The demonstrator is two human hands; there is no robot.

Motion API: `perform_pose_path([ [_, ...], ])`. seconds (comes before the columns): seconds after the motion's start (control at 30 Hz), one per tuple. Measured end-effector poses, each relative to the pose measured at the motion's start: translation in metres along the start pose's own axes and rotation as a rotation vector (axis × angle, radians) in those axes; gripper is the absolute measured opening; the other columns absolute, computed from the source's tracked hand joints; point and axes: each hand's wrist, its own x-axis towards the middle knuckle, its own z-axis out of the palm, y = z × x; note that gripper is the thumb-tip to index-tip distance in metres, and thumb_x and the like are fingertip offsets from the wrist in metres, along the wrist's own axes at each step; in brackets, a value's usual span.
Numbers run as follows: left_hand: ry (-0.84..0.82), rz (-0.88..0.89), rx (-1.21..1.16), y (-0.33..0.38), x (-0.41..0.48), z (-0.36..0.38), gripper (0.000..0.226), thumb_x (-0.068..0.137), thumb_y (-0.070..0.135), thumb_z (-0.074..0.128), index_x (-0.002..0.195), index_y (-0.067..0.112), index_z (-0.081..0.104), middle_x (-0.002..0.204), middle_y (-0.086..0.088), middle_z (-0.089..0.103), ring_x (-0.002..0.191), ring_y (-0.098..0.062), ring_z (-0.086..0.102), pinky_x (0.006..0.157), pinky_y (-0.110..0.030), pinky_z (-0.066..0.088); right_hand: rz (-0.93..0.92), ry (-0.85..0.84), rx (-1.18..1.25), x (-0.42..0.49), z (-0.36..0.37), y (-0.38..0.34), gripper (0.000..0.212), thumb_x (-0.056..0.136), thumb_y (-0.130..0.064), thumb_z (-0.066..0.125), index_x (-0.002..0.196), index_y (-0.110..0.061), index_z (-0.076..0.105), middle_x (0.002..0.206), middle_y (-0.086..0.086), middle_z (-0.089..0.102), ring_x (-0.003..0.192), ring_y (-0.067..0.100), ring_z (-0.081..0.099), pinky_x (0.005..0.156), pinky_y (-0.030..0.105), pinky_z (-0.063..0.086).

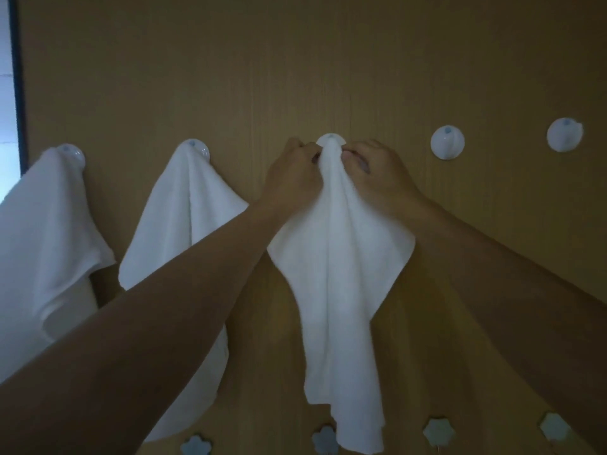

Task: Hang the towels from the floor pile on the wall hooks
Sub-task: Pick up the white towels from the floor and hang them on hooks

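Slippage worries me: left hand point(292, 169) and right hand point(377, 172) pinch the towel point(338, 257) at the hook point(331, 138), and an early release could drop it.

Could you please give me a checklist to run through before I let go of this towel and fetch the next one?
1. The middle towel is draped over the third hook: ok, only the hook's top rim shows.
2. Cloth is truly caught on that hook: cannot tell, cloth and fingers hide it.
3. The left hand and right hand pinch the towel on either side, just below the hook: ok.
4. The fourth hook is bare for the next towel: ok.
5. The left towel and second towel hang from their own hooks: ok.
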Motion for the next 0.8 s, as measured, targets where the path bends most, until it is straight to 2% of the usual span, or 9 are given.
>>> perform_pose_path([
  [0.1, -0.028, -0.116, -0.070, 0.007, -0.004, 0.001, 0.033, 0.100, 0.020, 0.036, 0.115, 0.003, 0.060, 0.127, -0.007, 0.047, 0.102, -0.015, 0.049, 0.080, -0.025, 0.036, 0.061, -0.066, 0.032, -0.005, -0.003, -0.002, 0.030, 0.097, -0.040, 0.048, 0.113, -0.017, 0.060, 0.109, -0.005, 0.052, 0.097, 0.008, 0.049, 0.081, 0.024, 0.035],
  [0.2, -0.027, -0.068, 0.088, 0.009, -0.013, 0.002, 0.033, 0.098, 0.032, 0.042, 0.095, 0.005, 0.060, 0.116, -0.002, 0.045, 0.106, -0.014, 0.039, 0.081, -0.028, 0.032, 0.088, -0.112, -0.089, -0.009, -0.006, 0.000, 0.024, 0.094, -0.045, 0.051, 0.088, -0.022, 0.054, 0.106, -0.002, 0.044, 0.094, 0.011, 0.045, 0.078, 0.026, 0.035],
  [0.3, -0.062, -0.032, 0.112, 0.009, -0.017, 0.004, 0.034, 0.094, 0.038, 0.047, 0.085, 0.006, 0.056, 0.093, -0.002, 0.047, 0.088, -0.016, 0.048, 0.070, -0.029, 0.037, 0.080, -0.097, -0.321, -0.014, -0.008, 0.000, 0.027, 0.096, -0.036, 0.050, 0.074, -0.021, 0.045, 0.097, -0.001, 0.041, 0.100, 0.016, 0.038, 0.081, 0.033, 0.035],
  [0.37, -0.169, -0.113, 0.055, 0.012, -0.016, 0.002, 0.034, 0.098, 0.034, 0.043, 0.086, 0.005, 0.057, 0.075, 0.001, 0.049, 0.069, -0.014, 0.051, 0.056, -0.022, 0.037, 0.140, -0.145, -0.253, -0.018, -0.007, -0.005, 0.029, 0.098, -0.029, 0.045, 0.071, -0.019, 0.042, 0.080, -0.002, 0.045, 0.079, 0.014, 0.043, 0.066, 0.031, 0.034],
  [0.43, -0.226, -0.224, -0.011, 0.016, -0.018, 0.002, 0.028, 0.102, 0.024, 0.040, 0.080, 0.010, 0.051, 0.071, 0.004, 0.046, 0.063, -0.010, 0.046, 0.051, -0.017, 0.032, 0.281, -0.170, -0.091, -0.022, -0.002, -0.008, 0.024, 0.100, -0.024, 0.041, 0.078, -0.016, 0.046, 0.075, -0.003, 0.046, 0.066, 0.012, 0.043, 0.056, 0.027, 0.031],
  [0.57, -0.164, -0.329, -0.193, 0.022, -0.035, 0.009, 0.028, 0.104, 0.026, 0.033, 0.122, 0.007, 0.044, 0.094, 0.001, 0.050, 0.081, -0.017, 0.053, 0.060, -0.027, 0.037, 0.464, -0.097, 0.084, -0.039, 0.010, -0.012, 0.020, 0.103, -0.029, 0.035, 0.097, -0.014, 0.046, 0.080, -0.004, 0.049, 0.069, 0.012, 0.048, 0.056, 0.027, 0.034],
  [0.67, -0.053, -0.278, -0.270, 0.024, -0.052, 0.018, 0.039, 0.104, 0.033, 0.031, 0.135, 0.010, 0.034, 0.104, 0.000, 0.054, 0.092, -0.021, 0.059, 0.062, -0.024, 0.039, 0.450, -0.044, 0.098, -0.058, 0.014, -0.014, 0.032, 0.103, -0.039, 0.032, 0.102, -0.011, 0.048, 0.087, 0.004, 0.058, 0.074, 0.020, 0.056, 0.062, 0.033, 0.043],
  [0.73, 0.002, -0.198, -0.275, 0.023, -0.063, 0.025, 0.051, 0.103, 0.039, 0.034, 0.146, 0.014, 0.026, 0.131, -0.005, 0.051, 0.110, -0.020, 0.056, 0.085, -0.028, 0.045, 0.418, -0.012, 0.050, -0.069, 0.015, -0.012, 0.035, 0.102, -0.043, 0.032, 0.107, -0.012, 0.047, 0.091, 0.007, 0.061, 0.078, 0.023, 0.061, 0.067, 0.036, 0.048],
  [0.8, 0.010, -0.147, -0.219, 0.022, -0.072, 0.032, 0.063, 0.101, 0.045, 0.037, 0.152, 0.015, 0.015, 0.149, -0.007, 0.037, 0.130, -0.021, 0.044, 0.107, -0.037, 0.038, 0.378, 0.007, -0.005, -0.080, 0.016, -0.008, 0.034, 0.102, -0.044, 0.033, 0.113, -0.015, 0.045, 0.093, 0.004, 0.062, 0.079, 0.022, 0.062, 0.066, 0.034, 0.048],
])
